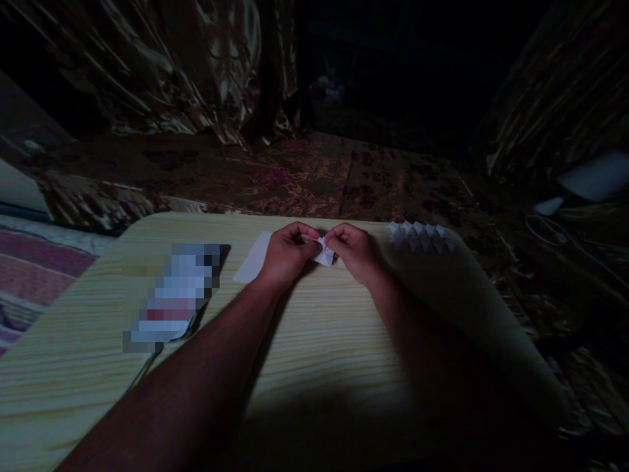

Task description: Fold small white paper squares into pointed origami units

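Observation:
Between my two hands is a small folded piece of white paper (324, 254), held just over the far part of the table. My left hand (289, 252) pinches its left side with thumb and forefinger. On the other side, my right hand (352, 249) grips the upper right of the paper, its fingers curled. Partly behind my left hand, a flat white sheet of paper (251, 259) lies on the table. Several folded white paper pieces (421, 237) stand in rows to the right of my right hand, dim in shadow.
The light wood-grain table (196, 406) has rounded corners. A pixelated, phone-like device (171, 295) with a cable rests at the left. Patterned curtains (230, 72) and a cloth-covered ledge (295, 174) are behind. A white lamp-like object (597, 176) stands at the right.

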A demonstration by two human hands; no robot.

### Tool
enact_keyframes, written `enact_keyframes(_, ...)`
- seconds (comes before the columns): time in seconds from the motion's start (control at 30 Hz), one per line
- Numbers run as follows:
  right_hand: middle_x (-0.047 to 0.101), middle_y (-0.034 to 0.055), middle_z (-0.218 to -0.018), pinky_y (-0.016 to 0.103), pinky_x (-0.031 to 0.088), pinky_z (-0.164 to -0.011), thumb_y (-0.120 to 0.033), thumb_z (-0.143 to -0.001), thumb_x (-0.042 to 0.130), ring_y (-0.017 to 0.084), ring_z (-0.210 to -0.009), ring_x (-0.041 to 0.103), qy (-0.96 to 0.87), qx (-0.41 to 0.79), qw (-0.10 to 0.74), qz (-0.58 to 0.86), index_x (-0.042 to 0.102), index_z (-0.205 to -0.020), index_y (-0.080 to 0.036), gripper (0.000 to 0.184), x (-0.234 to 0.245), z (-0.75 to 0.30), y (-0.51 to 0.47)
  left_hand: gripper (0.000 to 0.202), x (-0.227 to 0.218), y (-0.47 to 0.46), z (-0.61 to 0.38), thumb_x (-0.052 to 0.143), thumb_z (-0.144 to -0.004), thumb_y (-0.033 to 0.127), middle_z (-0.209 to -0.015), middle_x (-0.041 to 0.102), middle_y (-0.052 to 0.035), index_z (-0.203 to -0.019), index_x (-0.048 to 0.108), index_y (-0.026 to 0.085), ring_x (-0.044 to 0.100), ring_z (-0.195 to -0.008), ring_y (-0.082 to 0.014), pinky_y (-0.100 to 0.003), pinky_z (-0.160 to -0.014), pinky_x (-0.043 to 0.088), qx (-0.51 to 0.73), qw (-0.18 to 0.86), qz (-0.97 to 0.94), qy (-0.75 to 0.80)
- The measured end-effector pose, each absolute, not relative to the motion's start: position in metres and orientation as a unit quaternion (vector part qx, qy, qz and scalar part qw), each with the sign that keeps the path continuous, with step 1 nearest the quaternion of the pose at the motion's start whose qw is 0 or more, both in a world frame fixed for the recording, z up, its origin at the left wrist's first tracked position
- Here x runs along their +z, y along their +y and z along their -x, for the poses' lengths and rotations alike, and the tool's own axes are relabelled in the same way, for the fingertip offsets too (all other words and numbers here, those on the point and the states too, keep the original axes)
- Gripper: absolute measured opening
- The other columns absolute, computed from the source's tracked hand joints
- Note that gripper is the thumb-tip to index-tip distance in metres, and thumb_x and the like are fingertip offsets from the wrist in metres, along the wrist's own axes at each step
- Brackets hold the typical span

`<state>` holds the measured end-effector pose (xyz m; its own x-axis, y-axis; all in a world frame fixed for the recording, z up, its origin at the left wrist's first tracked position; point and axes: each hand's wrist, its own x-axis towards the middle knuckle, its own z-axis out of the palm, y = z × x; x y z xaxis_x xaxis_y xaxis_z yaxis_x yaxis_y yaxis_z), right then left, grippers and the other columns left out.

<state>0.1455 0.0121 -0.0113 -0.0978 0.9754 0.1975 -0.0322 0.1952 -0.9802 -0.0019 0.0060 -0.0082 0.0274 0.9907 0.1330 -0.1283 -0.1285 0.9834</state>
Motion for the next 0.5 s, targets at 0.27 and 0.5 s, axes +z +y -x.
enact_keyframes(0.27,0.061,-0.0023,-0.066,0.021,0.040,-0.055,-0.027,-0.070,0.064,0.009,-0.059,0.054,-0.577,0.446,0.533,0.429,0.059,-0.072,-0.018,0.011,-0.0123,-0.1425,0.0125,0.027,-0.0096,0.0066,0.0025,0.073,-0.060,0.021,-0.073,0.065,-0.0019,-0.086,0.064,0.015,0.055,-0.055,-0.0104,-0.021,-0.051,0.042,0.539,0.500,-0.527,0.427)
enact_keyframes(0.5,0.062,-0.0013,-0.069,0.024,0.043,-0.061,-0.027,-0.071,0.064,0.011,-0.065,0.057,-0.587,0.437,0.541,0.414,0.059,-0.072,-0.018,0.011,-0.0138,-0.1413,0.0131,0.021,-0.0069,0.0042,0.0006,0.073,-0.063,0.027,-0.064,0.063,-0.0013,-0.078,0.066,0.014,0.051,-0.050,-0.0089,-0.021,-0.048,0.039,0.539,0.476,-0.527,0.453)
